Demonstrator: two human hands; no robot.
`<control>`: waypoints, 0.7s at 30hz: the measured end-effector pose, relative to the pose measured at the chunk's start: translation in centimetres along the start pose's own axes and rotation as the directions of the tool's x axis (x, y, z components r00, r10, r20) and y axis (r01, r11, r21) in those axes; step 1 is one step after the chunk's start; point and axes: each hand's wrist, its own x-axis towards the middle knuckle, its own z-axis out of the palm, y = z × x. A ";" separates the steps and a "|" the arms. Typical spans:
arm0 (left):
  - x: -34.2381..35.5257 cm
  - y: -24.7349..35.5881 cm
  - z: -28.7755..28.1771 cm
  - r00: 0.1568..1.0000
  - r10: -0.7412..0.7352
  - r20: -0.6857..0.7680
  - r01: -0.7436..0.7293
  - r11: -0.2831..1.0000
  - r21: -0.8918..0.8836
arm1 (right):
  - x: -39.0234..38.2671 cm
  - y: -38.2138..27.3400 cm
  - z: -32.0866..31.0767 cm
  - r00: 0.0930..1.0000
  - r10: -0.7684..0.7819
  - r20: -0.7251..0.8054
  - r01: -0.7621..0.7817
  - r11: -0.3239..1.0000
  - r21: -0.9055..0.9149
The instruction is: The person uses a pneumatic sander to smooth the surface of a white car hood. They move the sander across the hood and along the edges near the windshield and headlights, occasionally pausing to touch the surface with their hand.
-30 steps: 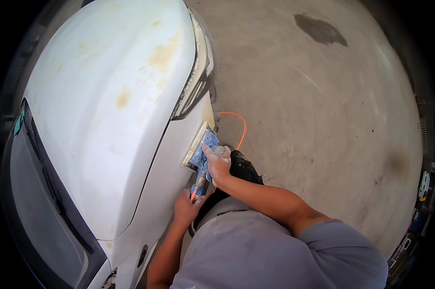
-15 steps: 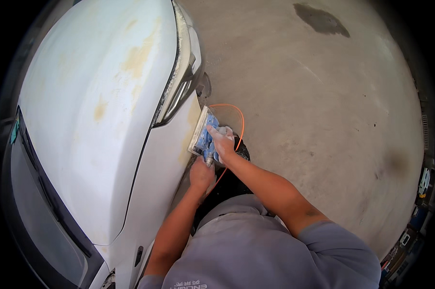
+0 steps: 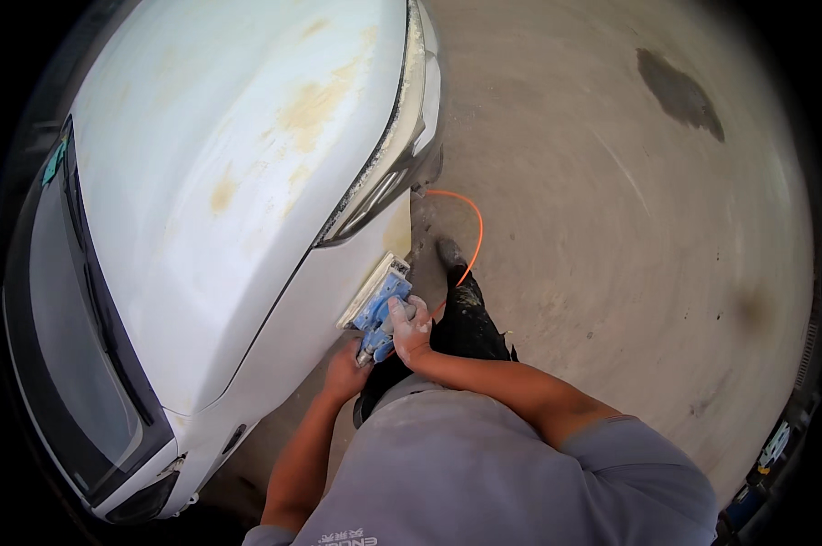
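A blue air sander (image 3: 372,312) with a pale rectangular pad lies flat against the side of a white car fender (image 3: 306,287). My right hand (image 3: 411,329), dusty white, is closed round the sander's body. Lower down, my left hand (image 3: 345,369) grips the sander's rear end by the metal hose fitting; some of its fingers are hidden. Yellowish patches show on the fender near the headlight and on the hood (image 3: 202,182). An orange air hose (image 3: 480,227) loops over the floor and passes behind my leg.
The headlight (image 3: 370,205) is just beyond the sander, its edge dusty. My shoe (image 3: 449,253) and dark trouser leg stand beside the car. The windshield (image 3: 83,328) and side mirror (image 3: 147,499) lie to the left. A dark stain (image 3: 679,91) marks the concrete floor.
Both hands have moved the sander back along the fender, away from the headlight and toward me. My view has shifted, so the car appears farther right and my shoe now shows.
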 end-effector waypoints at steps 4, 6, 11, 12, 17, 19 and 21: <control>2.2 0.2 0.3 0.999 -0.008 -0.033 0.009 1.000 0.026 | 3.4 2.3 1.6 0.998 0.011 -0.061 0.001 0.979 0.201; 3.8 0.0 0.6 0.998 -0.015 -0.057 0.016 1.000 0.001 | 5.0 0.5 1.0 1.000 0.006 0.009 -0.008 0.960 0.281; 3.8 0.2 0.4 1.000 0.006 -0.008 -0.006 1.000 0.016 | 6.2 2.3 0.1 0.992 0.101 -0.070 -0.067 0.922 0.382; 2.5 -1.1 0.2 1.000 0.009 0.000 -0.009 1.000 0.028 | 3.7 1.8 1.0 0.989 0.110 -0.102 -0.054 0.896 0.441; -7.8 -8.5 -1.8 1.000 0.016 -0.005 -0.015 0.998 0.068 | -9.0 8.3 5.1 0.986 -0.004 -0.168 0.068 0.923 0.379; -12.3 -12.6 -1.5 0.999 0.003 -0.043 -0.004 1.000 -0.008 | -13.1 10.3 7.5 0.988 -0.072 -0.137 0.110 0.949 0.295; -14.5 -14.6 -1.5 0.999 0.000 -0.049 -0.001 1.000 -0.030 | -15.3 12.6 9.4 0.990 -0.056 -0.130 0.088 0.965 0.249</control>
